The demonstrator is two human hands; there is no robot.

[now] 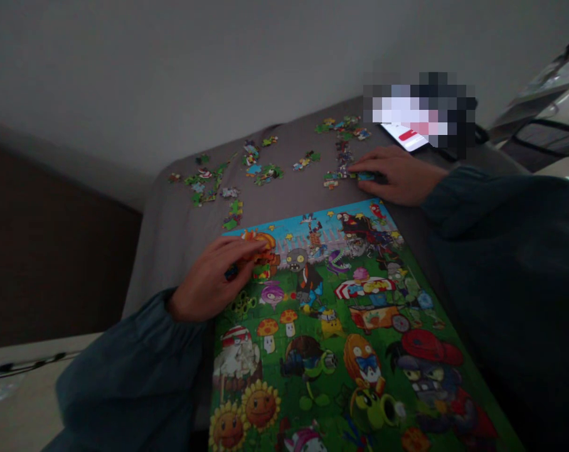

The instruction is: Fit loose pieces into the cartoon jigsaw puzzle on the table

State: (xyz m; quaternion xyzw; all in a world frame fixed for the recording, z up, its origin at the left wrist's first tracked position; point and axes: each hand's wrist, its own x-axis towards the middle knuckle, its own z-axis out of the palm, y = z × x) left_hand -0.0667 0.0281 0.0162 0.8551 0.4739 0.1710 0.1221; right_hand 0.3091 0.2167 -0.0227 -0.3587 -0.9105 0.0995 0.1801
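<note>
Our left hand (213, 279) pinches a small dark cardboard puzzle piece (231, 272) at the colourful cartoon puzzle board's (382, 351) ten o'clock corner. Our right hand (397, 174) lies half-curled on a loose blue piece (365, 176) at twelve o'clock. We think pieces are light, thin, bendy; hold their edges.

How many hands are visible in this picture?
2. The left hand rests on the upper left corner of the puzzle picture. The right hand touches loose puzzle pieces beyond its top edge.

Bare grey table (171, 232) left of puzzle board (340, 326) — open passage, loose pieces (260, 166) scattered beyond, phone (406, 135) far right
</note>
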